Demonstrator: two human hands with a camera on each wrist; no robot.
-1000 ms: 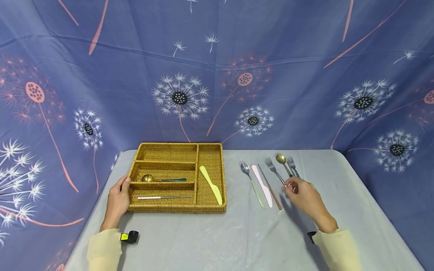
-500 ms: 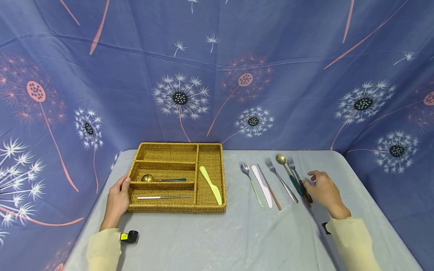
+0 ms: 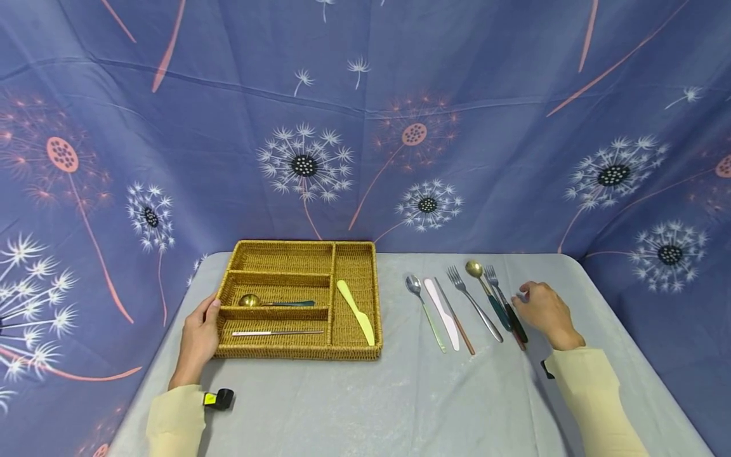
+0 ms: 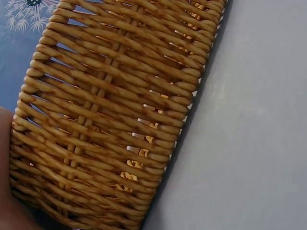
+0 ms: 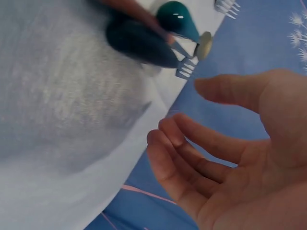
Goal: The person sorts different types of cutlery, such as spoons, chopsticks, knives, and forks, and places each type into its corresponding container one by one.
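Resting against the near-left corner of the woven tray, the left hand has its fingers laid straight along the tray's outer wall and its thumb up at the rim; it steadies the basket without curling round it. Inside the tray, beyond that hand's fingertips, a gold spoon with a dark handle lies in the middle compartment, a slim silver piece lies in the nearest one, and a pale yellow knife lies in the long compartment on the far side from the hand.

The right hand hovers over the grey surface with nothing in it, its fingers loosely bent and apart, as the wrist view shows. Just beside its fingertips, toward the tray, lie a dark-handled fork and a gold spoon with a teal handle, close together. Farther from the hand in the same direction are a silver fork, a copper-handled piece, a white knife and a silver spoon, all in a row. The hand touches none of them.
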